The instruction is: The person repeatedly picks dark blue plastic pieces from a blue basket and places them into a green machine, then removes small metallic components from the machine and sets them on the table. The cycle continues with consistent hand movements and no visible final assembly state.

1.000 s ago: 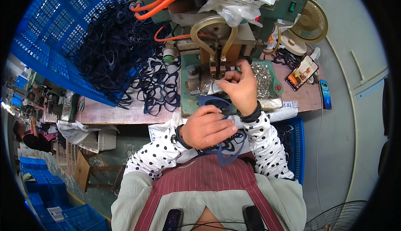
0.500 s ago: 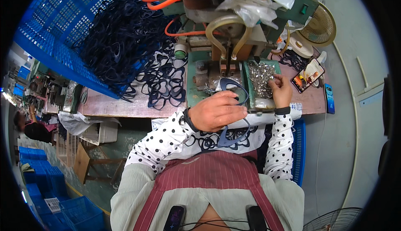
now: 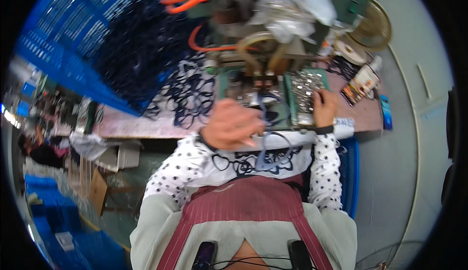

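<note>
In front of the press head, we do best to steady the navy looped strip beside our blurred left hand, grip unreadable, and pick singly from the small metal pieces with our right hand, fingers bent at the green tray, grip also unclear.

My left forearm angles inward; my left hand, blurred, shows its back. My right forearm points forward, my right hand bending its fingers.
</note>
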{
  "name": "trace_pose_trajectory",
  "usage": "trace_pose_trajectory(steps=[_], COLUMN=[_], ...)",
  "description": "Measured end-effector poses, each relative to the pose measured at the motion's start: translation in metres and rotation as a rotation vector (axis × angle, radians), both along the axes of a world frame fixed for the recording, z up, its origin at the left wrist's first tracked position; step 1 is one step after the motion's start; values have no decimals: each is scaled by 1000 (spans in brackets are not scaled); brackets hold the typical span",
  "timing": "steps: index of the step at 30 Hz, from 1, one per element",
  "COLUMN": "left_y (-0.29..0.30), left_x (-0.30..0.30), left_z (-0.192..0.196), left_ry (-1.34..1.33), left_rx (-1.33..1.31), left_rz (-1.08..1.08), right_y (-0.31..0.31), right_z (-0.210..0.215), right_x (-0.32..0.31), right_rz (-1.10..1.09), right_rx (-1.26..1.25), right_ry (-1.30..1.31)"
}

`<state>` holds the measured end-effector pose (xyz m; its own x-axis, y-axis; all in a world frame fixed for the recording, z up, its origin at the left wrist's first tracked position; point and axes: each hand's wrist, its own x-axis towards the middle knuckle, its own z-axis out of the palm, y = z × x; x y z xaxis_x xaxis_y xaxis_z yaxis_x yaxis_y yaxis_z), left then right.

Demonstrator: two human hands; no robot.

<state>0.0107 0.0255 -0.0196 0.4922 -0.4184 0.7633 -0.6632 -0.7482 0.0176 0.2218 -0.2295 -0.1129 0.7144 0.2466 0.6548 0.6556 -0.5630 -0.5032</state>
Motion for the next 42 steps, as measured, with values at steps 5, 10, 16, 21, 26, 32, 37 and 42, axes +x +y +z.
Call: trace_pose_trajectory(steps=[5,10,16,21,26,32,37,42], left_y=[91,152,136,138,132,85,43,15], left_x=[-1,-1,28,26,9,-6,-5,-12], left_z=[-38,-104,-136,-140,-129,-73,-37,-3], left_ry=[195,555,641,585,319,250,136,-121], left_rx=[180,207,35,-355,-662,-989,-982,-434], left_rz=[706,1217,1176,1091,924,799,713,566], right_y=[11,10,9,11,24,53,70,86], right_z=[-6,4,0,13,43,97,121,115], right_x=[0,-8,-6,-10,-24,-59,-85,-82], right_rz=[-113,-100,-124,-90,44,438,496,478], right_rx=[78,72,50,109,198,400,337,344], right_ry=[46,-20,-14,-84,266,594,702,690])
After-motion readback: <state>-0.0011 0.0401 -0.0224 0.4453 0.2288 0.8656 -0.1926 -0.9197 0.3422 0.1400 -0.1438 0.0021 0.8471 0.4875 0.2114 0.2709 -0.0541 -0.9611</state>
